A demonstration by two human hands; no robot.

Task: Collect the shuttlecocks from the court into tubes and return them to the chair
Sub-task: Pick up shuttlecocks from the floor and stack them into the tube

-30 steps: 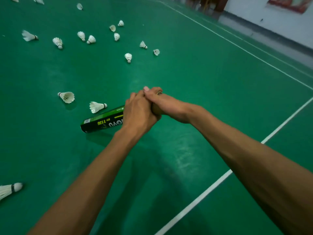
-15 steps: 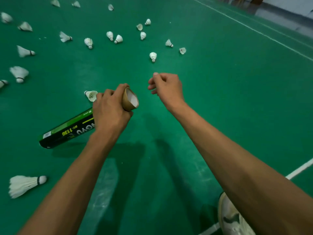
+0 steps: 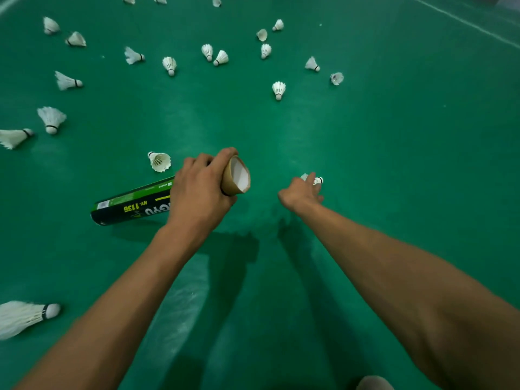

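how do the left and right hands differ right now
The left hand is curled round the tube, gripping it near its open end. The right hand holds no tube and reaches out to a shuttlecock lying on the court.
The left hand's grip is plain. Whether the right hand's fingers already pinch the shuttlecock is unclear.
Both hands are bare, with their backs towards the camera.
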